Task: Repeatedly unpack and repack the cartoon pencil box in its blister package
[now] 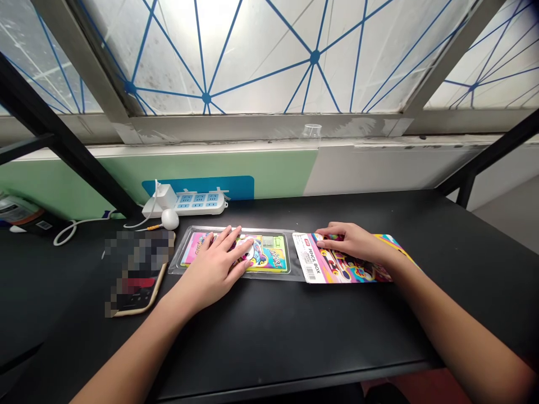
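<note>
A colourful pencil box (275, 259) lies in a clear plastic blister tray (297, 275) on the black desk. My left hand (219, 258) rests flat over the box with its fingers spread, covering part of its printed lid. To the right, a bright backing card (314, 269) marked "PENCIL BOX" lies flat, its left end meeting the tray. My right hand (353, 241) is closed at the card's far edge, thumb over the printed face and bent fingers along the edge. The undersides of those fingers are hidden.
A phone (143, 303) lies left of the tray, partly blurred out. Behind it are a white power strip (202, 210) with a plugged-in charger and a white cable (73, 230). A dark bottle-like container (25, 216) lies far left. Black frame bars (80, 134) slant up at both sides.
</note>
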A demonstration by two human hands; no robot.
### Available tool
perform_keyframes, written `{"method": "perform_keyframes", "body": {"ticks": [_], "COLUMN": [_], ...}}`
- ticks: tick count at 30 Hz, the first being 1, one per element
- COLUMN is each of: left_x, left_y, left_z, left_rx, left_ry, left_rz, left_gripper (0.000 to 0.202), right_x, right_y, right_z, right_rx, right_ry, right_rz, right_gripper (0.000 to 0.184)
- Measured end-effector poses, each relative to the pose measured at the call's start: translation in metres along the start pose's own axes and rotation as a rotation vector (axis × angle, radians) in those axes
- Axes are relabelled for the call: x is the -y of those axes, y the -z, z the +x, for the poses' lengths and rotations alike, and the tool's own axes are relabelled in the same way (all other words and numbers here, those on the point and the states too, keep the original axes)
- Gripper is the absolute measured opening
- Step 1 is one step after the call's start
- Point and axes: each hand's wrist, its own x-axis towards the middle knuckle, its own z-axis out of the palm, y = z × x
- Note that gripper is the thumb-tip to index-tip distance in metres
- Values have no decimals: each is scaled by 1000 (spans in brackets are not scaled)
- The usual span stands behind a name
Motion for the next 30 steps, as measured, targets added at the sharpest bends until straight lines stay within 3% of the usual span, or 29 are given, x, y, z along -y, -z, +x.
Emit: {"method": "perform_keyframes", "body": {"ticks": [14,21,30], "left_x": [-2,-22,-21], "left_y": [-1,-5,-5], "left_z": [0,4,2], "left_rx": [-40,-29,-36], "left_ry": [-3,22,1], "left_rz": [-22,-48,-14], "left_gripper": [46,50,50], "right_x": [10,21,12], "right_y": [-3,-17,-1], "right_z": [-5,0,-6], "right_rx": [-132,-94,-3], "right_ry": [-1,25,-51], "right_rz": [-38,-112,8], "right_gripper": [50,49,55]}}
